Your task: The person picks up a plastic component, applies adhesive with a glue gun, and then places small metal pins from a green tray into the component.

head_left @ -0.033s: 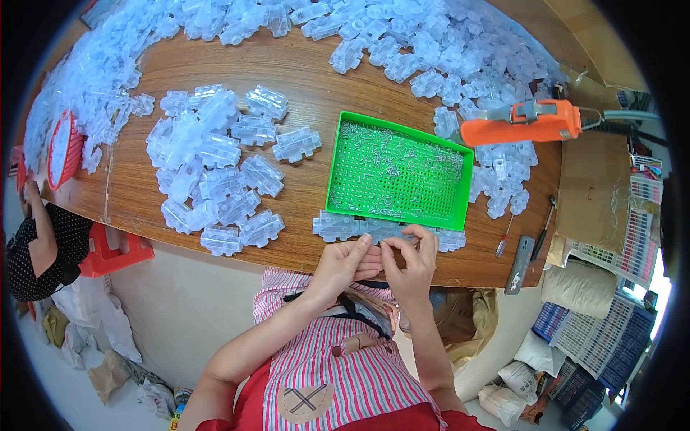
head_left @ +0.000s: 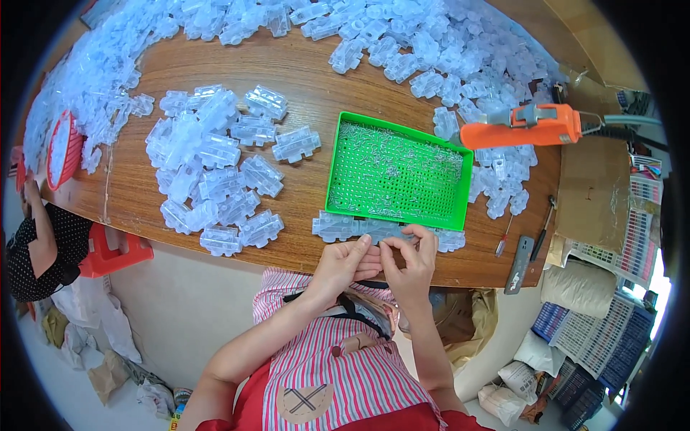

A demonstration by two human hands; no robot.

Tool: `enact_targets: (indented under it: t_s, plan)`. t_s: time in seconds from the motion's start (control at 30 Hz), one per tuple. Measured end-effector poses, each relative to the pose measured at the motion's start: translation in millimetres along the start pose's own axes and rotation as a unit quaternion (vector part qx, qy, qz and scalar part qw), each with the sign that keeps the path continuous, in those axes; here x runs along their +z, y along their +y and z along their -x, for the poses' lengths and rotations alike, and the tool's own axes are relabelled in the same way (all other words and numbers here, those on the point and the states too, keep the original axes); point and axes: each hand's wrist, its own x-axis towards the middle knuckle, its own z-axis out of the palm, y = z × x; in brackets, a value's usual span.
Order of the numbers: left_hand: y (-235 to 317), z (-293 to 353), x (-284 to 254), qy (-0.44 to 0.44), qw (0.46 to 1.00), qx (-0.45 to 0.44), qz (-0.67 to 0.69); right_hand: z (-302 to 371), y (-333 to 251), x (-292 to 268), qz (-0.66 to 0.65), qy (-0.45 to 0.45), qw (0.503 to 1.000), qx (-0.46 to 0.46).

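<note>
Close to the table's front edge, my hands almost meet. My left hand (head_left: 341, 269) is cupped, its thumb apart from the extended fingers; no object shows in it. Beside it, my right hand (head_left: 412, 266) has thumb and forefinger pinched together near the left fingertips; whatever they hold is too small to make out. Just beyond lies a row of clear plastic housings (head_left: 336, 225), partly covered by my fingers. A green perforated tray (head_left: 333, 169) stands against that row, with many small metal screws (head_left: 392, 171) scattered inside.
Clear housings are heaped left (head_left: 208, 154) and along the far edge (head_left: 431, 43). An orange power screwdriver (head_left: 521, 123) hangs over the tray's right side. Screwdrivers and a dark grey bar (head_left: 519, 264) lie at the right edge. Another person's arm (head_left: 42, 230) is beside a red basket (head_left: 67, 152).
</note>
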Motion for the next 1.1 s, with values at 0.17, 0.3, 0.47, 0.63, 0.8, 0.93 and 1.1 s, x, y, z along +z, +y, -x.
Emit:
enact_targets:
  t_s: [0.17, 0.3, 0.47, 0.63, 0.8, 0.93, 1.1]
  plan:
    - [-1, 0, 0, -0.008, 1.0, -0.001, -0.004, -2, -7, -1, -0.002, 0.007, 0.997, 0.075]
    - [7, 6, 0, -0.032, 0.999, -0.04, 0.006, 2, -10, -12, -0.066, 0.01, 0.987, 0.144]
    - [19, 13, -1, -0.184, 0.959, -0.09, 0.197, 5, -31, -43, -0.063, -0.052, 0.993, 0.084]
    - [21, 13, 3, -0.231, 0.927, -0.098, 0.277, 6, -39, -40, -0.057, -0.073, 0.995, 0.031]
    - [19, 13, 8, -0.24, 0.934, -0.08, 0.253, 7, -41, -36, -0.002, -0.067, 0.998, 0.002]
    - [18, 14, 8, -0.241, 0.936, -0.062, 0.248, 5, -45, -33, 0.032, -0.059, 0.997, -0.029]
    - [26, 23, 17, -0.136, 0.986, -0.014, 0.098, 3, -34, -36, -0.049, -0.019, 0.998, 0.022]
